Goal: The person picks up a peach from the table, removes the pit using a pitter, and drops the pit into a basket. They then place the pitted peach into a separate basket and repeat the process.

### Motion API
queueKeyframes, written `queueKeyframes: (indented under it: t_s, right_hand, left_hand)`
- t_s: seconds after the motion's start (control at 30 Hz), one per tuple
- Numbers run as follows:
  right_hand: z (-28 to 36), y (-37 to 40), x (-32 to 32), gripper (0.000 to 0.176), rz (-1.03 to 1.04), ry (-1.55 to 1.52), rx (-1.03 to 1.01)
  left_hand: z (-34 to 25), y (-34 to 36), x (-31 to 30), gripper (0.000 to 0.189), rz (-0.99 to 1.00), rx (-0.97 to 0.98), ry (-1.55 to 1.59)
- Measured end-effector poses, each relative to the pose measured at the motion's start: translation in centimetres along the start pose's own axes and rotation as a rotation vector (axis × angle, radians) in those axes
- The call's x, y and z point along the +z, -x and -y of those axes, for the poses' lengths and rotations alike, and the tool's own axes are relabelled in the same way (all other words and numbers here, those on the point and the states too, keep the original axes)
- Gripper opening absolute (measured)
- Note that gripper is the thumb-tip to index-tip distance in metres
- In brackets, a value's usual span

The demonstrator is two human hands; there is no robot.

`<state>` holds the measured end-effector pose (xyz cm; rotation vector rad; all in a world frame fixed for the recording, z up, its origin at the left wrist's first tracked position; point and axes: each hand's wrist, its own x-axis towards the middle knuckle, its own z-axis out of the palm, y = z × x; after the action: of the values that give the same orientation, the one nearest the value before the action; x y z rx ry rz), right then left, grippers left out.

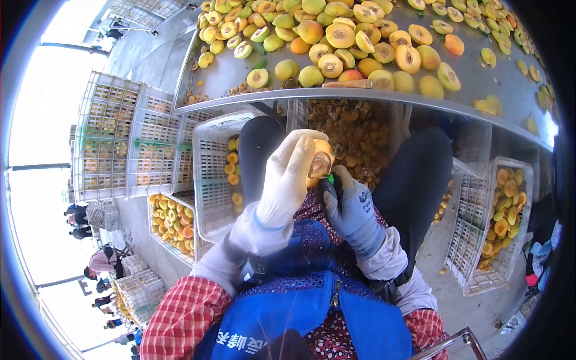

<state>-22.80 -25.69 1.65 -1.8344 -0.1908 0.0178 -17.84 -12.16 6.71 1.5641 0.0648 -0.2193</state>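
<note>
Left grip [289, 171] clamps fruit [320, 164]; right grip [352, 211] is wrapped round tool [331, 179]. Slick fruit could make tool skid into left grip.

The right hand's fingers [343, 175] mostly hide a green object [331, 179].

Fruit halves [341, 36] lie on the counter [234, 90] — a handle [348, 84] along its near edge. Beneath that edge, a crate [297, 114] of scraps [347, 129]; before it, a fruit [321, 163] in the left hand [288, 171]. Stacked baskets [108, 138] stand left of the near-left corner — a bin [471, 225] before the right end.
</note>
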Motion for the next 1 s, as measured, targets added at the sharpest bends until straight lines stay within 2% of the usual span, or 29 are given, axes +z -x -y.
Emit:
queueKeyframes:
  t_s: [0.13,0.2,0.27,0.3,0.33,0.4,0.47,0.5,0.6,0.63,0.73,0.77,0.87,0.9,0.93,1.0]
  right_hand:
    - [-1.2,1.4,1.5,0.03,-0.015,-0.191,0.003]
    - [-2.4,2.5,3.0,0.03,-0.04,-0.428,0.053]
    - [-3.3,3.4,3.7,0.028,0.002,-0.741,0.227]
    - [-3.4,3.7,3.5,0.025,0.06,-0.935,0.38]
    - [-3.4,3.6,2.9,0.025,0.19,-1.073,0.417]
    - [-2.8,3.0,1.4,0.031,0.457,-1.303,0.536]
    - [-2.5,2.6,2.0,0.041,0.667,-2.201,0.558]
    - [-2.3,2.0,2.2,0.048,0.745,-2.311,0.576]
    - [-3.6,1.6,3.3,0.047,0.796,-2.531,0.561]
    - [-4.0,1.3,3.8,0.045,0.827,-2.564,0.519]
    - [-4.1,0.4,3.9,0.042,0.884,-2.499,0.362]
    - [-4.3,-0.3,3.7,0.041,0.89,-2.543,0.309]
    - [-7.5,-0.1,3.7,0.048,0.387,-2.413,0.75]
    - [-8.7,0.2,4.1,0.049,0.233,-2.431,0.94]
    - [-9.4,0.5,4.5,0.046,0.317,-2.327,1.008]
    - [-10.3,0.3,4.9,0.04,0.478,-2.111,1.106]
  left_hand:
    - [0.4,0.2,0.1,0.026,-0.019,-0.01,-0.129]
    - [0.2,0.3,0.2,0.023,0.017,0.042,-0.206]
    - [0.2,0.3,0.2,0.02,0.062,0.104,-0.278]
    - [0.3,0.2,0.2,0.02,0.09,0.139,-0.311]
    - [0.3,0.0,0.2,0.019,0.118,0.174,-0.343]
    - [0.1,-0.4,-0.1,0.022,0.2,0.123,-0.275]
    - [0.8,-1.1,-0.4,0.028,0.26,0.092,-0.203]
    - [1.2,-1.3,-0.2,0.029,0.238,0.056,-0.176]
    - [3.6,-1.8,-0.6,0.027,0.154,-0.118,-0.094]
    - [3.9,-1.9,-0.6,0.026,0.122,-0.177,-0.078]
    - [6.6,-1.7,-1.4,0.025,0.029,-0.549,0.478]
    - [7.5,-1.2,-1.1,0.035,-0.085,-0.51,0.36]
    - [4.8,-2.1,-4.5,0.028,-0.361,-0.364,0.227]
    - [4.6,-2.7,-6.8,0.028,-0.386,-0.153,0.057]
    - [4.1,-3.4,-9.5,0.028,-0.41,0.061,-0.114]
    - [1.3,-4.5,-14.6,0.032,-0.308,0.04,-1.001]
